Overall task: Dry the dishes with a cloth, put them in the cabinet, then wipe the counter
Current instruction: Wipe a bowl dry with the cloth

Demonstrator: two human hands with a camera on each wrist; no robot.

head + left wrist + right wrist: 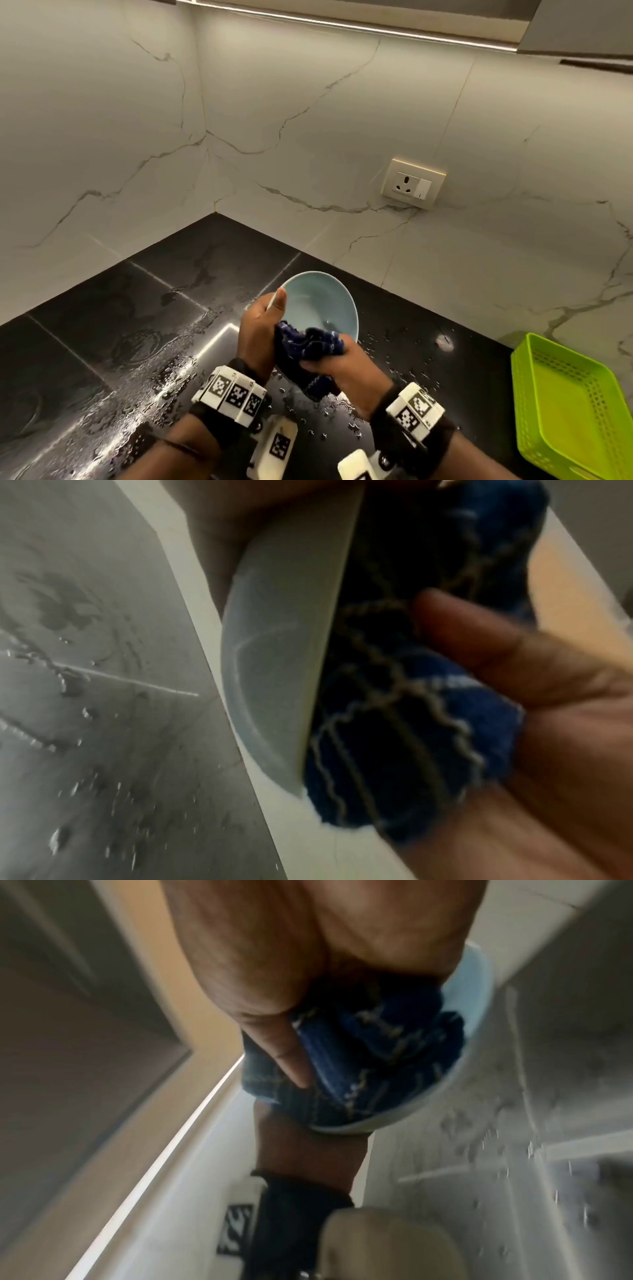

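A light blue bowl (320,301) is held tilted above the wet black counter (144,325). My left hand (265,318) grips its left rim, thumb inside and fingers behind. My right hand (330,356) grips a bunched dark blue cloth (308,341) and presses it into the bowl's near side. The left wrist view shows the bowl's pale outer wall (274,656) edge-on, with the cloth (394,710) against its inner side under my left thumb (479,647). In the right wrist view the cloth (369,1047) fills the bowl (476,993) beneath my right hand (301,1053).
Water drops and puddles cover the counter around and under the hands. A lime green plastic basket (565,407) sits at the right edge. A wall socket (412,183) is on the marble backsplash, which meets in a corner at the back.
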